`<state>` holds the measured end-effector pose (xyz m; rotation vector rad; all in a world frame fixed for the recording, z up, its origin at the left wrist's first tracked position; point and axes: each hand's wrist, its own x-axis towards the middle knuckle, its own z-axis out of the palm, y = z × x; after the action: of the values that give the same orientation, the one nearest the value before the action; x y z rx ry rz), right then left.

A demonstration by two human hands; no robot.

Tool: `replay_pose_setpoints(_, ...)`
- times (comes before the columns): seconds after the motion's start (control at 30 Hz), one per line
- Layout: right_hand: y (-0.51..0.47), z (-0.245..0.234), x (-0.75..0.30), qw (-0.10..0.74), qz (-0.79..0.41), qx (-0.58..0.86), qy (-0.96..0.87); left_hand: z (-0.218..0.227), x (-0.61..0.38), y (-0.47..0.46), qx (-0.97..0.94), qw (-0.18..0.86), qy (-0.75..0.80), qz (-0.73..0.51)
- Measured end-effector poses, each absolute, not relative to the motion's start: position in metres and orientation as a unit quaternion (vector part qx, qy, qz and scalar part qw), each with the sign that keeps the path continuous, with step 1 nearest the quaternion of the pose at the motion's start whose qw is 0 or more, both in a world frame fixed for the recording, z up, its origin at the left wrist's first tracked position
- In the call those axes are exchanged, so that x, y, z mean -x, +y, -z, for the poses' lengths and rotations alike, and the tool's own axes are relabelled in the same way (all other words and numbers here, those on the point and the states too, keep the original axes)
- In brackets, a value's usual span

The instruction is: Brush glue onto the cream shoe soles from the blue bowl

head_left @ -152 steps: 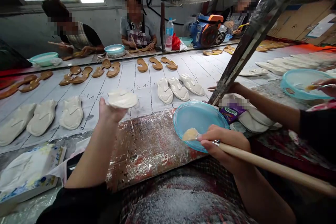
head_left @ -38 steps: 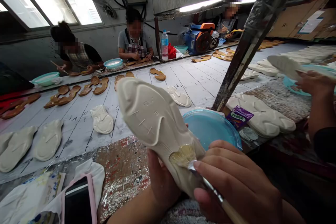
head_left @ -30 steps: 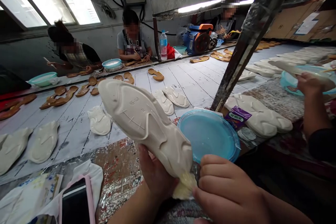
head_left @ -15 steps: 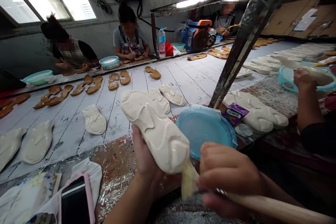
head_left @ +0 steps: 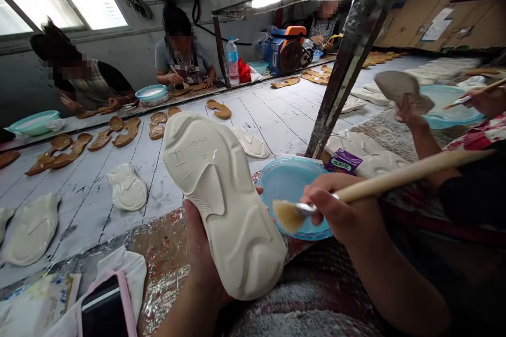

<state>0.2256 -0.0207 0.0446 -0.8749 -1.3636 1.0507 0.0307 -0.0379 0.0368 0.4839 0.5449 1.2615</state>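
A white shoe sole (head_left: 237,210) is held up tilted in front of me, its moulded face with raised shapes and lettering towards the camera. My left hand (head_left: 203,253) grips it from behind and along its left edge; some fingers are hidden by the sole. To the right, my right hand (head_left: 343,210) is closed around a brush (head_left: 379,181) with a pale wooden handle. Its bristles are over the near part of a blue basin (head_left: 272,168) of cloudy liquid, apart from the sole.
White soles (head_left: 127,188) and brown sole pieces (head_left: 126,131) lie on the lined white belt (head_left: 174,168). A slanted metal post (head_left: 336,89) rises beyond the basin. A pink-cased phone (head_left: 108,305) lies front left. Co-workers sit opposite; another person's hand (head_left: 411,110) holds a sole at right.
The brush has left the toe end of the sole and swung up to the basin, its handle now pointing up right. The sole has turned more towards me. The whole view has shifted slightly.
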Motion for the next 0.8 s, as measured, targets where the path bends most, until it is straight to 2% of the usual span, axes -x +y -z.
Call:
replay_pose_setpoints(0.1,-0.017,-0.047,-0.221,0.582,-0.422,0.295,-0.629,-0.032,-0.031,-0.041,-0.225,0.758,0.238,-0.564)
replay_pose_setpoints(0.23,-0.007,-0.053,-0.218,0.637,-0.334,0.322,-0.616,-0.024,-0.034,-0.047,-0.231,0.798,0.218,-0.512)
replay_pose_setpoints(0.37,0.003,-0.06,-0.217,0.628,-0.277,0.3,-0.662,-0.012,-0.03,-0.05,-0.247,0.804,0.205,-0.5)
replay_pose_setpoints(0.47,0.014,-0.063,-0.222,0.69,-0.192,0.348,-0.604,0.001,-0.023,-0.05,-0.259,0.822,0.188,-0.47)
replay_pose_setpoints(0.63,0.025,-0.071,-0.231,0.674,-0.229,0.314,-0.628,0.03,-0.01,-0.055,-0.266,0.839,0.18,-0.439)
replay_pose_setpoints(0.8,0.03,-0.069,-0.234,0.694,-0.262,0.294,-0.602,0.05,0.004,-0.061,-0.278,0.847,0.173,-0.418)
